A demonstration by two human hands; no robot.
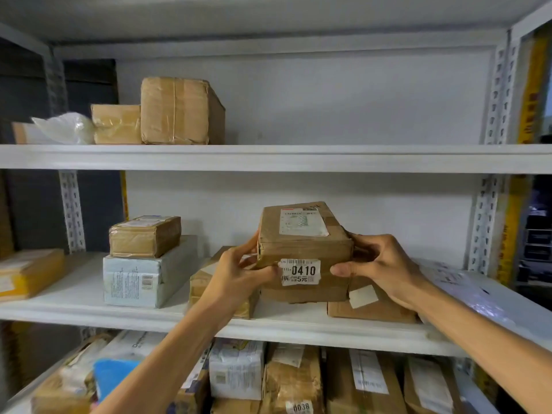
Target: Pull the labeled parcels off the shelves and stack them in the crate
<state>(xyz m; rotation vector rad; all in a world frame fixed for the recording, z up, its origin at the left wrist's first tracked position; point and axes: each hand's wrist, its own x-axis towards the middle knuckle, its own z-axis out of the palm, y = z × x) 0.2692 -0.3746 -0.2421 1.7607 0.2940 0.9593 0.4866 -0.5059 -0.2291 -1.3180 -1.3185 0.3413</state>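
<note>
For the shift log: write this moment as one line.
left hand: holds 0410 parcel | right hand: holds same parcel | parcel: middle shelf, over other boxes | crate: not in view

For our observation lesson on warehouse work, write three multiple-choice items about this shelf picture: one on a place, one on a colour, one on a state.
1. Where does the small brown taped cardboard box sit?
A on the top shelf; B on the pale grey carton; C in a crate.
2. What colour are the metal shelf boards?
A white; B green; C black.
3. What is the state of the brown cardboard parcel stickered 0410?
A torn open; B lying untouched; C gripped by the left hand and right hand.
Key: 1 B, it rests directly on that carton; 2 A, every board shows white; 3 C, fingers curl round both sides.
</note>
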